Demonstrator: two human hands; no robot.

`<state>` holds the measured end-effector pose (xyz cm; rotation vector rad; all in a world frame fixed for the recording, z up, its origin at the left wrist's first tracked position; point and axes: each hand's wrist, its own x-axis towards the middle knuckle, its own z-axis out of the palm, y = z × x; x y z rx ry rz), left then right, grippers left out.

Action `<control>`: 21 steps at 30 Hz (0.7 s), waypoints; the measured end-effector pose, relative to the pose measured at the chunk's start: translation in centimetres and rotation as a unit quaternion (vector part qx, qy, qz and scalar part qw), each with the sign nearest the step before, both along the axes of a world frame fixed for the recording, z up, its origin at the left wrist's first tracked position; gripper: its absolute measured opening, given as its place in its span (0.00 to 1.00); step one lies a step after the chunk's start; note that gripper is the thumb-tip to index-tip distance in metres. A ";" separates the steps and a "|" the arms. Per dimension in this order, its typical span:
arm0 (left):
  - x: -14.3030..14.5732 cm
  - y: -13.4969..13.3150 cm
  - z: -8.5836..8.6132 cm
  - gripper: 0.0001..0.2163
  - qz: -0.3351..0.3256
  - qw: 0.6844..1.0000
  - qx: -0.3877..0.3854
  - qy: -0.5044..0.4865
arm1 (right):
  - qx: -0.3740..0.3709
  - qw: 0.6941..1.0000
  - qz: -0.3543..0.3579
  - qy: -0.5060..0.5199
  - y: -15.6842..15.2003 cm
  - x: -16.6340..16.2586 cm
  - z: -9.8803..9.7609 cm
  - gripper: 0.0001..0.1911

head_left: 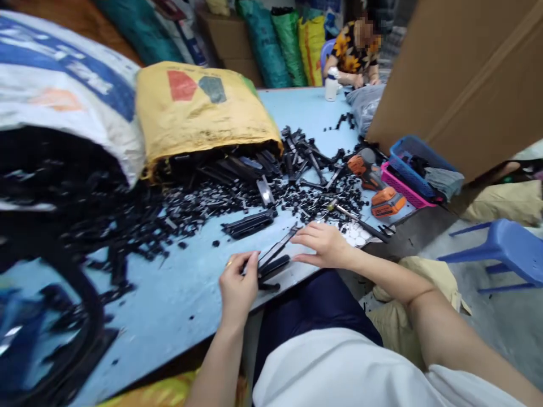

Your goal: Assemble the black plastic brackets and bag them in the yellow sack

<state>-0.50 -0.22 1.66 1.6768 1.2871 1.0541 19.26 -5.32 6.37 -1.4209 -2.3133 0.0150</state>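
Note:
My left hand is closed, thumb and fingers pinching the near end of a long, narrow black plastic part above the table's front edge. At the part's far end is my right hand, its fingers stretched and apart; whether the fingertips touch the part is hard to tell. Under and beside the held part lie more black plastic parts. A small bundle of similar long black pieces rests just beyond my hands. Past it spreads a heap of small black pieces and screws.
A yellow sack and a white-and-blue sack spill black parts onto the blue table. At right lie a hammer, an orange cordless drill and baskets. A blue stool stands right; a person sits across.

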 end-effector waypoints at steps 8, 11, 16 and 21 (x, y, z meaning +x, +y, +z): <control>1.3 -0.1 -2.6 0.14 -0.157 0.985 0.012 0.070 | -0.243 0.950 0.062 -0.184 0.5 0.5 -2.8 0.13; 1.6 0.8 -3.9 0.15 -0.201 0.955 0.063 0.206 | -0.279 0.932 0.038 -0.226 0.5 2.0 -3.8 0.15; 2.4 1.6 -4.1 0.15 -0.292 0.887 0.071 0.351 | -0.283 0.922 0.011 -0.263 0.9 2.4 -5.0 0.17; 2.5 1.1 -3.5 0.26 -0.289 0.875 0.093 0.377 | -0.270 0.929 0.003 -0.255 0.8 1.7 -5.5 0.17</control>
